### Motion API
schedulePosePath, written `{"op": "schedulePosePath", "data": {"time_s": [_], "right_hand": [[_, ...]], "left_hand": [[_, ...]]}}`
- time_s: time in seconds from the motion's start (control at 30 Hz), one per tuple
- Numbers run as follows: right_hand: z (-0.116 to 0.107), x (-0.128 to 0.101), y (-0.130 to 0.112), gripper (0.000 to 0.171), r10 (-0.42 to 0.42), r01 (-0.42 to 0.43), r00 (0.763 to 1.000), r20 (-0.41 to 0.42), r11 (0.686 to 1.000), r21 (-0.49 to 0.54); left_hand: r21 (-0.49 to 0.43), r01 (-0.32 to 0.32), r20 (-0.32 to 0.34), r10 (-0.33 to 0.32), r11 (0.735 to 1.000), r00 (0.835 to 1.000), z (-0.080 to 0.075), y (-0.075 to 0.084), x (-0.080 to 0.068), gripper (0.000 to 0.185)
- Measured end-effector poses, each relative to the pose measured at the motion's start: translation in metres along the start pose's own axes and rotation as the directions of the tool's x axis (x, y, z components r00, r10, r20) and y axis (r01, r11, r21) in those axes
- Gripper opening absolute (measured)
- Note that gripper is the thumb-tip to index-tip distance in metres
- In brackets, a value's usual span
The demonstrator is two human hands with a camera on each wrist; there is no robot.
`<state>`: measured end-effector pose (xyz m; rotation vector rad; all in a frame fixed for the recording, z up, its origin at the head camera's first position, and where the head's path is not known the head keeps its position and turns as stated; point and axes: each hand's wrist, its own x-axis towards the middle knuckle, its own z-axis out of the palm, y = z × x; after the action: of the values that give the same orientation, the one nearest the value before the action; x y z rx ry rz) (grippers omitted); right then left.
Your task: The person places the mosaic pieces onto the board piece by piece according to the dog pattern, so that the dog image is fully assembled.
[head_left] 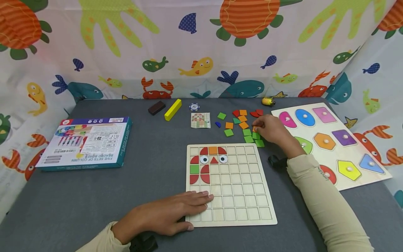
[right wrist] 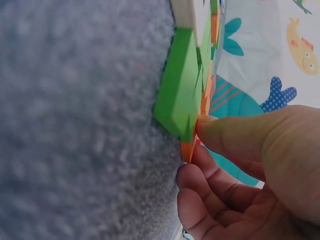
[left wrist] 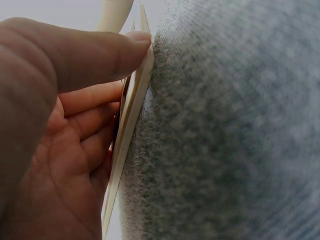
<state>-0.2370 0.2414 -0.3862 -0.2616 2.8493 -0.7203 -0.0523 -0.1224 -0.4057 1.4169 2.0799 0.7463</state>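
- two hands are at work: we see the left hand [head_left: 168,213] laid over the lower left of the gridded board [head_left: 237,201], its fingers straight and its thumb tip at the edge, not curled round it.
- the right hand [head_left: 271,129] pinches an orange tile [right wrist: 186,149] between thumb and fingertips, at the right side of the loose pieces [head_left: 248,139]; a green tile [right wrist: 176,85] sits close against it, so we judge a sideways pull could drag that neighbour along.
- the hold looks shallow to us; if the fingertips have only the tile's edge, it could slip and drop among the others.
- red pieces [head_left: 205,179], two eye pieces [head_left: 204,159], an orange square [head_left: 213,150] and a green square [head_left: 194,169] fill upper left cells; we think a careless brush across them could knock them crooked.
- should the left hand push sideways rather than down, the board could slide under the pieces.
- the right sleeve [head_left: 327,203] passes beside the knob puzzle [head_left: 327,157]; we cannot tell whether they touch, but a low forearm could shove it.
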Motion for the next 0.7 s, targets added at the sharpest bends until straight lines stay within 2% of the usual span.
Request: {"op": "schedulePosePath", "data": {"time_s": [0.3,0.57,0.7], "right_hand": [[-0.0027,0.0057,0.0067,0.024,0.006,-0.007,1.000,0.014,0.998,0.067],[-0.0050,0.0015,0.0028,0.022,0.028,-0.030,0.998,0.059,0.999,0.026],[-0.0069,-0.0023,-0.0008,0.015,0.012,-0.013,1.000,0.025,0.999,0.038]], "left_hand": [[-0.015,0.010,0.009,-0.010,1.000,1.000,0.0007,0.0000,0.0000,0.066],[-0.019,0.007,0.005,-0.006,1.000,1.000,0.0009,-0.0001,0.0002,0.066],[-0.012,0.005,0.002,-0.005,1.000,1.000,-0.0002,0.0000,0.0003,0.066]]}}
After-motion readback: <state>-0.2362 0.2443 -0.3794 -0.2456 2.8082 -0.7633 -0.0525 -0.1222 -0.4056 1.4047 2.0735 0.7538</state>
